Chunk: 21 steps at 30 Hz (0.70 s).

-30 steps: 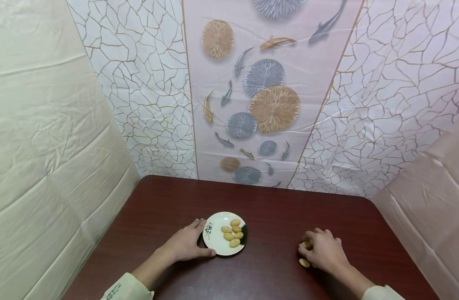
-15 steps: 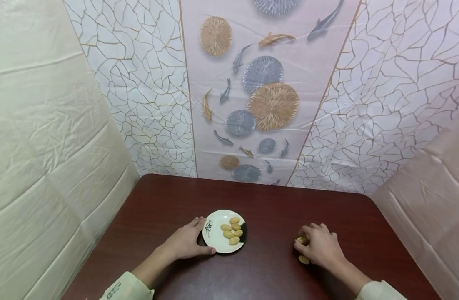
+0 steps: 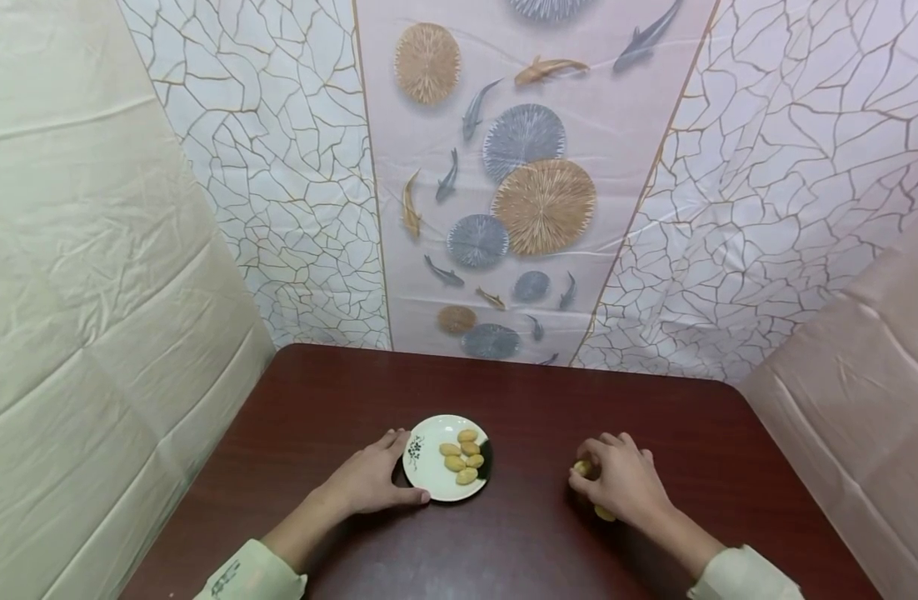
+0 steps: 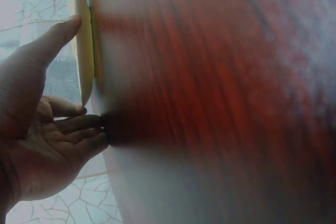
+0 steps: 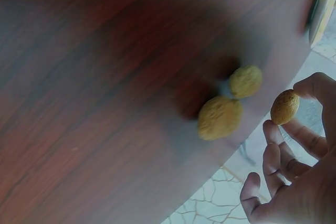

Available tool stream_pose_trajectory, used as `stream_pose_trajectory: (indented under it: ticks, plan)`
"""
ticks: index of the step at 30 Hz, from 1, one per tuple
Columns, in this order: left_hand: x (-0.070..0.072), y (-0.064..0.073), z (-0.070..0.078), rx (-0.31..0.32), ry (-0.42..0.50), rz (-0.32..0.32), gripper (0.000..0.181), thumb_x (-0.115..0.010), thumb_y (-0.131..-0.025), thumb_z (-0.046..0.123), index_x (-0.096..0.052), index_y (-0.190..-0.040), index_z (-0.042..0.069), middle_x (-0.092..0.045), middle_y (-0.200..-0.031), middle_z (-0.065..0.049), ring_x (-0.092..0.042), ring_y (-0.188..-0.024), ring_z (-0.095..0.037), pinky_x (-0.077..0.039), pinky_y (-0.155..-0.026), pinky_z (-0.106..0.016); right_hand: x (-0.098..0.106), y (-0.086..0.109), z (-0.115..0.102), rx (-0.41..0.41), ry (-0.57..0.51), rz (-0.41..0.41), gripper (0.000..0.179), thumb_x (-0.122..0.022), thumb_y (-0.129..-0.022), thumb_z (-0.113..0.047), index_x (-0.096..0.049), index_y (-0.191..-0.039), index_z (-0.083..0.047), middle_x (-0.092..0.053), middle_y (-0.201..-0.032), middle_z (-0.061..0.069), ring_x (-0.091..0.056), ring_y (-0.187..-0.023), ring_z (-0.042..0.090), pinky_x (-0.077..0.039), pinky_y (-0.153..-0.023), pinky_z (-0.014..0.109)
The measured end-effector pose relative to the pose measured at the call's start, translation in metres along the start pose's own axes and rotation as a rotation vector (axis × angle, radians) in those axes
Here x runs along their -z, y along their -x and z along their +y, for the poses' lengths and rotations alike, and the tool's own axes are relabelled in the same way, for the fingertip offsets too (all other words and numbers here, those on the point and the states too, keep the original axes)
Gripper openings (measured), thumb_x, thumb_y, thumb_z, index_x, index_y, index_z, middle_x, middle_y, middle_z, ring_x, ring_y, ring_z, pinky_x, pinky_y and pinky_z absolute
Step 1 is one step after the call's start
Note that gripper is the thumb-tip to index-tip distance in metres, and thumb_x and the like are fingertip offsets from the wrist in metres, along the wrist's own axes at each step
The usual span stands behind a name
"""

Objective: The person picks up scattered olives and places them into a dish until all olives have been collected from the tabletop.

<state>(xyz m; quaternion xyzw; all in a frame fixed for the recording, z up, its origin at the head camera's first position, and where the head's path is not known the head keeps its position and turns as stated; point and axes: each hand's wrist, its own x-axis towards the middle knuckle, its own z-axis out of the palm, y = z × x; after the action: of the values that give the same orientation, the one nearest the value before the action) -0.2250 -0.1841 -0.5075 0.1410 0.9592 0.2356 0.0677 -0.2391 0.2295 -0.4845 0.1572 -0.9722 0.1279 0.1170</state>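
Note:
My left hand (image 3: pixel 369 479) holds the near left rim of a small white plate (image 3: pixel 431 483), which has a dark patch and a leaf pattern. In the left wrist view the thumb and a finger touch the plate's edge (image 4: pixel 85 72). Several small yellow oval fruits (image 3: pixel 466 476) lie on the plate. To the right, my right hand (image 3: pixel 626 479) pinches one wrinkled yellow oval fruit (image 5: pixel 285 107) between thumb and forefinger, just above the table. Two more of these fruits, a larger one (image 5: pixel 220 118) and a smaller one (image 5: pixel 245 81), rest on the tabletop by the hand.
The dark red-brown table (image 3: pixel 519 533) reaches back to a patterned cloth wall (image 3: pixel 489 317). Cream cloth (image 3: pixel 129 333) hangs along the left side, and a similar cloth (image 3: pixel 864 400) on the right.
My right hand has shifted left and slightly away from me, lifting the pinched fruit clear of the others. The left hand stays at the plate.

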Motion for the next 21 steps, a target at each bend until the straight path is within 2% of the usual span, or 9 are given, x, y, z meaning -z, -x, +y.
stream_pose_trajectory:
  ticks: [8, 21]
  plan:
    - [-0.002, 0.0, 0.0, -0.006, 0.015, 0.0, 0.119, -0.088, -0.084, 0.067, -0.041, -0.168, -0.002, -0.043, -0.172, -0.03, -0.049, -0.157, -0.049, -0.049, -0.121, -0.064, -0.001, -0.005, -0.017, 0.023, -0.032, 0.006, 0.019, -0.091, -0.083, -0.031, -0.076, -0.093, -0.024, -0.066, -0.087, -0.01, -0.054, -0.09, 0.013, -0.038, -0.074, 0.038]
    - [-0.004, 0.0, -0.003, -0.015, 0.013, 0.007, 0.119, -0.088, -0.083, 0.068, -0.042, -0.168, -0.002, -0.045, -0.171, -0.031, -0.051, -0.154, -0.05, -0.05, -0.119, -0.065, -0.001, -0.013, -0.034, 0.064, -0.045, 0.027, 0.02, -0.093, -0.082, -0.029, -0.076, -0.09, -0.025, -0.068, -0.088, -0.011, -0.054, -0.089, 0.011, -0.037, -0.073, 0.036]
